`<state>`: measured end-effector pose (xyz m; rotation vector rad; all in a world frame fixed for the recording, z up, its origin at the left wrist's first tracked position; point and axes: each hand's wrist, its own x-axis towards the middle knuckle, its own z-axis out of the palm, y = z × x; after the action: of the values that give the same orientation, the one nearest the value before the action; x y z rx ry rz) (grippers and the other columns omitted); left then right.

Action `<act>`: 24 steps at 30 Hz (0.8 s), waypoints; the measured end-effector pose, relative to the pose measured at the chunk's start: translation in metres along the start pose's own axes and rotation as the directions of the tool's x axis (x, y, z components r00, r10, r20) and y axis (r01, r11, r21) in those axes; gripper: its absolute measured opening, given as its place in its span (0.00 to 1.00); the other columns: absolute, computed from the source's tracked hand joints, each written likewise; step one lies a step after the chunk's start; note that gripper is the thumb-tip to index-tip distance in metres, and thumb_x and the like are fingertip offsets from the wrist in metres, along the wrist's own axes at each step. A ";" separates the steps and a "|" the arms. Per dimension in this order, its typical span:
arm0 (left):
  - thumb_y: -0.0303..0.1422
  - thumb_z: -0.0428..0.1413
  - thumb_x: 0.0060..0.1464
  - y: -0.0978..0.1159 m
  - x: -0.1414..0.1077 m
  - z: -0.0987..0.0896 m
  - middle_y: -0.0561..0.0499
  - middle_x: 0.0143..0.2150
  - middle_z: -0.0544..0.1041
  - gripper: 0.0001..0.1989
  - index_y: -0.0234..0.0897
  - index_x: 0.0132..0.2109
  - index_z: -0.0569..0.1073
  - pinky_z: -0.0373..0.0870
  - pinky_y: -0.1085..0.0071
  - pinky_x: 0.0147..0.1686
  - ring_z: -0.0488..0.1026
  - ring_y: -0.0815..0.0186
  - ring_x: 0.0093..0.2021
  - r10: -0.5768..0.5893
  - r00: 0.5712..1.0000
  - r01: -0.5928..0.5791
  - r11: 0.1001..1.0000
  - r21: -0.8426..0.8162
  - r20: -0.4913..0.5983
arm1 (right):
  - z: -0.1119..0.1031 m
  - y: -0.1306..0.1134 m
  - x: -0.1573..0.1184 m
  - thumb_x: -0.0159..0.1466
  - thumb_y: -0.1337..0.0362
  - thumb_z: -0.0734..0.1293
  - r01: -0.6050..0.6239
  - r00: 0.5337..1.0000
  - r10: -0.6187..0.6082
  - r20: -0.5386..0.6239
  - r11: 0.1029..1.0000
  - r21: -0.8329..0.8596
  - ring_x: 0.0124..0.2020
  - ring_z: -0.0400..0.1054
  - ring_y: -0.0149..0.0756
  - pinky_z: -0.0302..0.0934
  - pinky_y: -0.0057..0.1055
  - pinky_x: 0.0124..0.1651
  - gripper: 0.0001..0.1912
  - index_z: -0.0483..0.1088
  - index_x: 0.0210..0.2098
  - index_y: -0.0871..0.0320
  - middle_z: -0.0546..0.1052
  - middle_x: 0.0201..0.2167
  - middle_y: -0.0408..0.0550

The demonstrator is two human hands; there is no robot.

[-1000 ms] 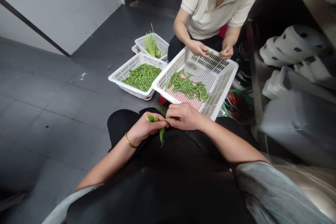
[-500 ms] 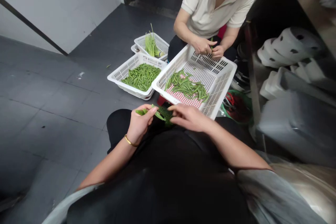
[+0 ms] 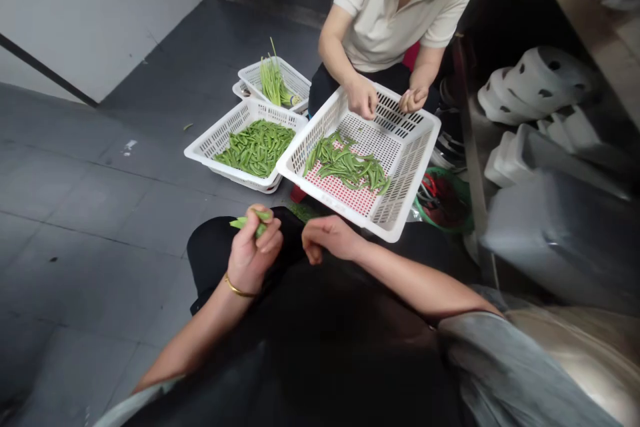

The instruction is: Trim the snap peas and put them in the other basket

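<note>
Green pea pods stick out of my left hand, whose fingers are wrapped round them above my left knee. My right hand is to the right of it, over my lap, with its fingers curled downward; whether anything is between them is hidden. Just beyond my right hand stands a large white basket with a loose layer of green pods on its bottom. Left of that, a second white basket holds a heap of green pods.
Opposite me sits a person with both hands over the large basket's far rim. Behind the second basket, a smaller one holds long green stalks. At right are a green basin and grey bins.
My left hand has turned and closed round the pods. My right hand's fingers have curled downward. The other person's hands have moved apart, and the view has shifted slightly.
</note>
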<state>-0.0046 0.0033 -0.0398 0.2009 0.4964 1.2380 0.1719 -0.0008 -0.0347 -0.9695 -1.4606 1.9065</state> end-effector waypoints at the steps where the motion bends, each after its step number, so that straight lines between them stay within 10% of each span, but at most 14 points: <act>1: 0.31 0.63 0.46 0.007 0.003 -0.001 0.56 0.23 0.68 0.06 0.35 0.32 0.74 0.48 0.86 0.10 0.54 0.80 0.16 0.006 1.000 -0.006 1.000 -0.025 0.010 | -0.013 -0.005 -0.005 0.58 0.50 0.66 -0.067 0.987 0.089 0.136 0.985 -0.157 0.19 0.66 0.26 0.58 0.23 0.24 0.18 0.70 0.32 0.60 0.71 0.18 0.39; 4: 0.31 0.62 0.44 0.019 0.012 -0.005 0.53 0.23 0.68 0.08 0.33 0.27 0.70 0.56 0.84 0.12 0.63 0.74 0.22 -0.096 0.993 0.094 0.995 0.039 0.064 | -0.073 -0.023 -0.008 0.49 0.52 0.74 -0.203 0.897 0.369 0.243 0.832 -0.516 0.20 0.67 0.26 0.57 0.22 0.24 0.31 0.70 0.49 0.59 0.76 0.23 0.40; 6: 0.32 0.61 0.43 0.019 0.018 -0.008 0.50 0.25 0.70 0.08 0.33 0.27 0.70 0.62 0.79 0.15 0.67 0.69 0.24 -0.204 0.977 0.195 0.972 0.129 0.066 | -0.119 -0.028 0.005 0.58 0.50 0.67 -0.337 0.920 0.388 -0.058 0.707 -0.622 0.20 0.67 0.26 0.57 0.23 0.26 0.23 0.72 0.45 0.62 0.77 0.25 0.44; 8: 0.31 0.60 0.42 0.016 0.024 -0.010 0.49 0.25 0.71 0.07 0.34 0.30 0.71 0.65 0.76 0.17 0.67 0.67 0.24 -0.271 0.962 0.258 0.943 0.208 0.039 | -0.158 -0.021 0.029 0.61 0.53 0.65 -0.571 0.821 0.248 -0.515 0.401 -0.716 0.25 0.68 0.27 0.56 0.23 0.29 0.18 0.73 0.31 0.65 0.75 0.25 0.49; 13: 0.28 0.59 0.49 0.014 0.033 -0.009 0.58 0.17 0.59 0.03 0.35 0.33 0.72 0.49 0.84 0.12 0.51 0.79 0.14 -0.407 0.913 0.388 0.856 0.341 -0.015 | -0.204 0.019 0.076 0.57 0.64 0.69 -0.714 0.695 0.194 -0.692 0.295 -0.635 0.32 0.67 0.30 0.58 0.28 0.36 0.10 0.69 0.27 0.66 0.74 0.29 0.52; 19: 0.32 0.64 0.44 0.014 0.033 -0.006 0.61 0.14 0.53 0.11 0.33 0.26 0.69 0.43 0.84 0.13 0.47 0.81 0.14 -0.343 0.931 0.361 0.800 0.479 -0.128 | -0.191 0.009 0.049 0.61 0.67 0.62 -0.660 0.729 0.233 -0.644 0.487 -0.572 0.19 0.61 0.24 0.54 0.23 0.28 0.10 0.66 0.23 0.63 0.69 0.15 0.43; 24: 0.35 0.66 0.43 -0.010 0.032 0.004 0.56 0.18 0.66 0.16 0.30 0.38 0.75 0.43 0.82 0.13 0.50 0.81 0.14 -0.093 0.978 0.191 0.748 0.635 -0.185 | -0.091 -0.011 0.002 0.59 0.66 0.63 -0.305 0.923 0.064 -0.378 0.721 -0.623 0.19 0.60 0.25 0.52 0.22 0.25 0.06 0.65 0.25 0.60 0.68 0.17 0.39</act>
<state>0.0134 0.0305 -0.0487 0.6604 1.0491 0.8870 0.2442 0.0562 -0.0388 -1.7352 -1.9314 1.2091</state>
